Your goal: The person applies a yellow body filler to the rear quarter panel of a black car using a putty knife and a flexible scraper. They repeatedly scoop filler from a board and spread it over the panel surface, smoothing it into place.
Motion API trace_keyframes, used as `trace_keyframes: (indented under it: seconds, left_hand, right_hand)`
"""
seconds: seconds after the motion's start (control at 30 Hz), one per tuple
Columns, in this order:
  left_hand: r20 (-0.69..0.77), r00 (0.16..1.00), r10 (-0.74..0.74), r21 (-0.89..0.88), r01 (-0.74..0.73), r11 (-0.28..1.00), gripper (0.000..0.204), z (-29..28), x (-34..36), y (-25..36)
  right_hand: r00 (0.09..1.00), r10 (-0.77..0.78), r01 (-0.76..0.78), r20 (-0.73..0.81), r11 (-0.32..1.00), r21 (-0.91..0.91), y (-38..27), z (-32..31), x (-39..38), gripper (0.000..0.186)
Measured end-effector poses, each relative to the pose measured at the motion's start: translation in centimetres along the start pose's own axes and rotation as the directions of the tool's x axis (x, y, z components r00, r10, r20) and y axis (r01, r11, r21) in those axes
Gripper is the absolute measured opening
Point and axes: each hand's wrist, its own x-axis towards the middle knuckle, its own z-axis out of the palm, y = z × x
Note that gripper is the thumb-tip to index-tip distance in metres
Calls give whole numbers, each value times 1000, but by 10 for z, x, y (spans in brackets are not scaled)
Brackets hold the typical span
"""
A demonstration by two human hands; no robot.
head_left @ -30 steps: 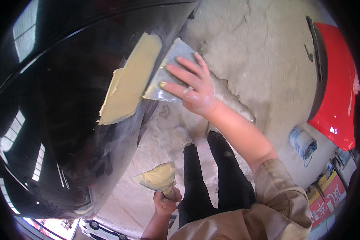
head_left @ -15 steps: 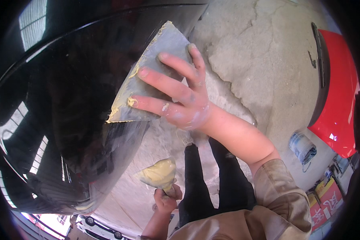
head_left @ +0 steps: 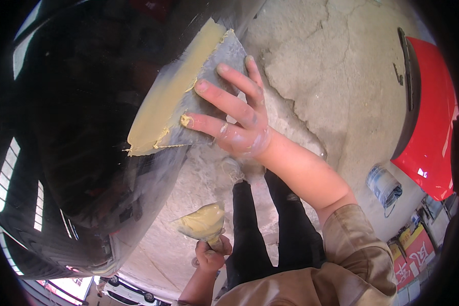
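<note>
My right hand (head_left: 242,112) lies with its fingers spread over a thin grey filler spreader (head_left: 227,53), pressing it against the glossy black car body panel (head_left: 86,132). The thumb is hidden underneath. Beads of putty line the spreader's edge, and some sticks to a fingertip. Left of that edge, a broad yellow putty strip (head_left: 171,86) coats the panel. Lower down, close to my legs, my left hand (head_left: 210,257) is closed round the handle of a putty knife (head_left: 215,243). A thick heap of yellow putty (head_left: 204,222) covers its wide blade.
A red car panel (head_left: 428,117) stands at the far right, with a bucket (head_left: 384,183) on the floor near it. Cracked concrete floor (head_left: 316,61) runs between it and the black panel. Boxes (head_left: 413,255) are at the lower right; a white car (head_left: 127,292) shows at the bottom left.
The spreader and my right hand have shifted slightly right across the panel. A wide yellow putty strip now shows left of the spreader's edge. My left hand has hardly moved.
</note>
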Motion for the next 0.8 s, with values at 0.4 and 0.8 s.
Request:
trace_keyframes:
  seconds: [0.4, 0.8]
  left_hand:
    - [6, 997, 73, 40, -73, 997, 92, 3, -10, 12]
    - [24, 994, 110, 50, -111, 993, 79, 6, -18, 24]
  right_hand:
    - [989, 51, -52, 137, 999, 2, -5, -11, -27, 35]
    - [995, -94, 95, 10, 995, -36, -39, -21, 39, 40]
